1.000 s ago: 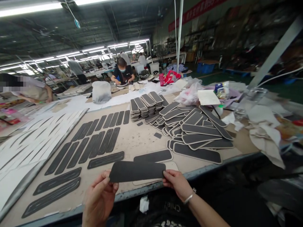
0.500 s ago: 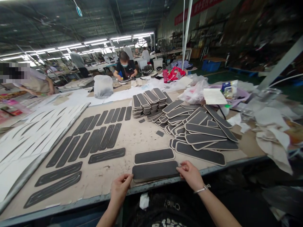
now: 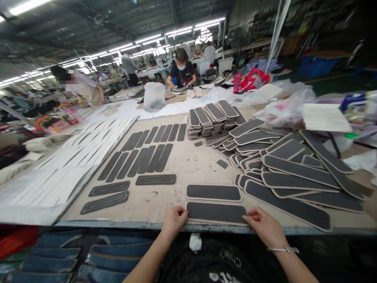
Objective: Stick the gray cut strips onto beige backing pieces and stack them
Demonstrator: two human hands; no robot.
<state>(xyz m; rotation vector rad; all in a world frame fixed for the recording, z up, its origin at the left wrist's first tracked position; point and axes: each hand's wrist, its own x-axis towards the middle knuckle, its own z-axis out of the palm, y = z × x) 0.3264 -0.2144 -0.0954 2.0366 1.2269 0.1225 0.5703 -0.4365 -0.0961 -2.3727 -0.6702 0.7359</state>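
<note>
At the table's front edge lies a long dark grey panel (image 3: 216,212) with rounded corners and a beige border. My left hand (image 3: 176,221) pinches its left end between thumb and fingers. The right end is pinched by my right hand (image 3: 265,226), which wears a bracelet at the wrist. Just behind is a similar beige-edged panel (image 3: 213,192), lying flat. To the left, several dark strips with glossy streaks (image 3: 156,179) are spread in rows. A loose pile of beige-edged panels (image 3: 300,181) covers the right side.
Neat stacks of panels (image 3: 212,114) stand behind the pile. White cut sheets (image 3: 73,165) cover the left side. Plastic bags (image 3: 288,104) and an open notebook (image 3: 326,117) lie at the right back. A co-worker (image 3: 182,70) sits across the table; another person (image 3: 78,86) bends at the left.
The camera view has turned left. The beige border now shows around the held panel, where it was mostly covered before. Both hands still pinch its ends.
</note>
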